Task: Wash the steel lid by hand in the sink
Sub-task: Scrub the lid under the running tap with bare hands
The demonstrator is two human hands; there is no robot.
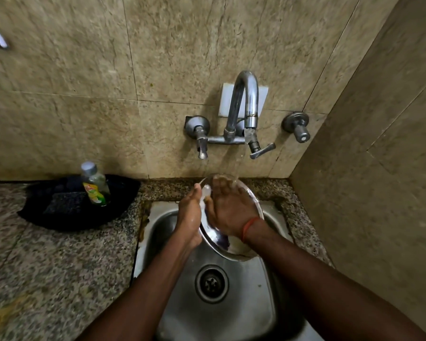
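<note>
1. Held over the steel sink basin (244,303), under the stream from the curved chrome wall tap (244,99): the round steel lid (228,249), tilted with its far rim up and its near rim low, well above the round drain (211,283).
2. Left hand (191,217) closed on the lid's left rim, thumb up at the far edge; a grip, judged from the curl of the fingers.
3. Right hand (229,212) spread open and flat against the lid's inner face, a red thread band (248,228) at the wrist; rubbing rather than gripping, by the look of it.
4. Water running onto the fingertips and the upper part of the lid; white foam or a shine near the left thumb, so probably mid-wash, at the rinse-and-rub step.
5. Left to do, as a judgement: rinse the whole face, turn and wash the other side, shut the tap, set the lid down.
6. Standing unused on the speckled granite surface (47,267), in a black tray (123,193): a clear dish-soap bottle with a yellow-green label (95,187), with a dark scrub pad (64,201) beside it.
7. Hidden: the lid's middle under the right hand, its underside, any knob or handle.
8. Blurred: the fingers and the lid's far rim; not possible to tell soap from glare.
</note>
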